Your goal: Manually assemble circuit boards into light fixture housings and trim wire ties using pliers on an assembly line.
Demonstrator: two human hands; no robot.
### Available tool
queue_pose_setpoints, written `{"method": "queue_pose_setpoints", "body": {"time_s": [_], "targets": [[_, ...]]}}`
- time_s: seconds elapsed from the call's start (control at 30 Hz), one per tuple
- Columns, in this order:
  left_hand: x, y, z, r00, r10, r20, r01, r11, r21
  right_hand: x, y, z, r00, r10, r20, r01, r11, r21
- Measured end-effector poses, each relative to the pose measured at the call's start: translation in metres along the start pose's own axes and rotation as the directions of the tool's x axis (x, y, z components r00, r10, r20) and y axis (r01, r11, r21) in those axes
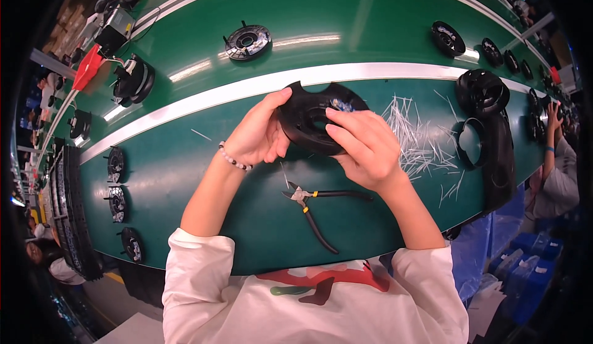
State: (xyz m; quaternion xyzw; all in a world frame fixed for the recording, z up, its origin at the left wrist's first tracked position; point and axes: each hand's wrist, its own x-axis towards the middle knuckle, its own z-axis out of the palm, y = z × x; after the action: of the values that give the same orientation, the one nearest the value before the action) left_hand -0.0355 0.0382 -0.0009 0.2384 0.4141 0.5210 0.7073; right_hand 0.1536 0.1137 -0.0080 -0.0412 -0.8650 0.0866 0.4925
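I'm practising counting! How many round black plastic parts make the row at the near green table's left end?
3: the far part, the middle part below it, and the near part, slightly further right. None seems hidden.

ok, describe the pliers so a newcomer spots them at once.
At the green bench, find the black disc held by the left hand and right hand. Below it in the picture, the pliers lie open; yellow-banded black handles set them apart from the loose white strips.

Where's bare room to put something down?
On the left, between the three round black parts and the left forearm; just one white strip lies beyond. It's crowded right of the right hand: scattered white strips, black casing. Cutters lie between the forearms.
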Motion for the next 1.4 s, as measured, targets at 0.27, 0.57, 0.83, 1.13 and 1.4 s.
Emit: {"method": "queue_pose_setpoints", "body": {"time_s": [0.27, 0.57, 0.83, 1.13, 1.4], "targets": [[-0.015, 0.017, 0.011, 0.838, 0.537, -0.097, -0.112, 0.342, 0.933, 0.006, -0.012, -0.02, 0.819, 0.514, 0.255, -0.573, 0.714, 0.403], [-0.025, 0.01, 0.028, 0.697, 0.661, 0.277, -0.64, 0.401, 0.655, 0.003, -0.01, -0.019, 0.744, 0.594, 0.307, -0.612, 0.42, 0.67], [-0.024, -0.008, 0.03, 0.7, 0.697, 0.153, -0.625, 0.495, 0.603, -0.002, -0.016, -0.019, 0.777, 0.607, 0.17, -0.597, 0.624, 0.504], [-0.026, -0.008, 0.035, 0.608, 0.762, 0.223, -0.704, 0.387, 0.596, -0.012, -0.026, -0.015, 0.723, 0.677, 0.135, -0.591, 0.507, 0.627], [-0.039, 0.01, 0.051, 0.739, 0.582, 0.341, -0.557, 0.241, 0.795, 0.013, -0.016, -0.027, 0.891, 0.389, 0.234, -0.453, 0.73, 0.511]]}}
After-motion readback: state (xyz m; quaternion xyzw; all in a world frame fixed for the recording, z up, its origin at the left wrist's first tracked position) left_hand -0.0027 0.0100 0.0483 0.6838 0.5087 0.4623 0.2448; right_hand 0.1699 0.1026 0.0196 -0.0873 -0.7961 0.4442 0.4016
